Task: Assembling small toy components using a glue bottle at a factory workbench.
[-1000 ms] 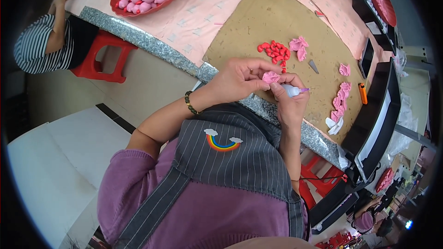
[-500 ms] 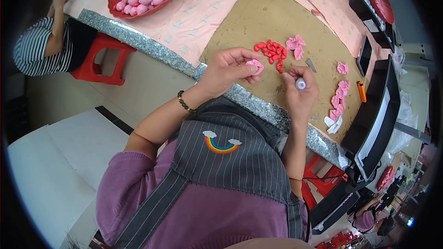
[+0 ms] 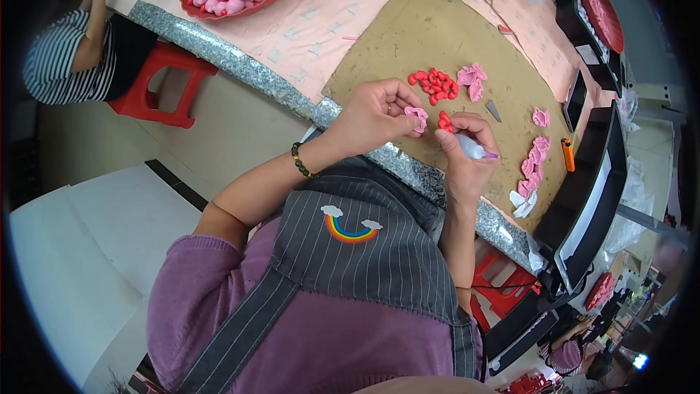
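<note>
My left hand (image 3: 380, 115) pinches a small pink ruffled piece (image 3: 418, 118) between thumb and fingers. Close by on its right, my right hand (image 3: 467, 164) grips a small glossy red piece (image 3: 445, 122) at its fingertips. The same hand also keeps a small translucent bottle (image 3: 469, 147) with a purple tip tucked in its fingers. The red and pink pieces are a short gap apart. Just beyond my hands lies a pile of red pieces (image 3: 437, 86) on the brown board (image 3: 394, 36), beside a cluster of pink ruffled pieces (image 3: 472, 80).
More pink pieces (image 3: 534, 164) lie in a row at the right, near an orange lighter-like object (image 3: 568, 155) and a phone (image 3: 575, 102). A small grey blade (image 3: 494, 110) rests on the board. A red bowl (image 3: 191, 7) holds pink and red items. A co-worker (image 3: 73, 55) sits far left.
My right hand has picked up a red piece, and the bottle in it has swung so its purple tip points right. My left hand has shifted slightly right and nearer me with the pink piece.
</note>
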A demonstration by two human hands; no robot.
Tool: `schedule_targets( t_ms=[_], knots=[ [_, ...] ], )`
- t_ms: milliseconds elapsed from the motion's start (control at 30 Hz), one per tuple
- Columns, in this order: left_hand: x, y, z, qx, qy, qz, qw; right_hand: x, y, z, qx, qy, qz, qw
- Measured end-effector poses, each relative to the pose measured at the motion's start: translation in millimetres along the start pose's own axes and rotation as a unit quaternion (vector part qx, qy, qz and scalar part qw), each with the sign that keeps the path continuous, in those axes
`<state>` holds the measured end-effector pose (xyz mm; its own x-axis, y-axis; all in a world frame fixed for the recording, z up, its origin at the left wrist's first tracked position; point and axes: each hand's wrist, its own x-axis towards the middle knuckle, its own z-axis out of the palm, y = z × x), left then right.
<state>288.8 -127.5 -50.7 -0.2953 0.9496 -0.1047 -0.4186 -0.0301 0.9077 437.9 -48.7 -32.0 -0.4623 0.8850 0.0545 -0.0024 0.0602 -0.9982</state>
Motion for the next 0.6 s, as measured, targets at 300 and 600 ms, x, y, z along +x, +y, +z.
schedule_targets(
  t_ms=[300, 600],
  knots=[
    [-6, -4, 7, -0.029, -0.022, -0.025, 0.999, -11, 0, 7, -0.102, -0.014, -0.150, 0.983],
    [-12, -10, 11, 0.021, 0.021, -0.001, 1.000, -14, 17, 8, -0.012, 0.004, -0.061, 0.998]
  ],
)
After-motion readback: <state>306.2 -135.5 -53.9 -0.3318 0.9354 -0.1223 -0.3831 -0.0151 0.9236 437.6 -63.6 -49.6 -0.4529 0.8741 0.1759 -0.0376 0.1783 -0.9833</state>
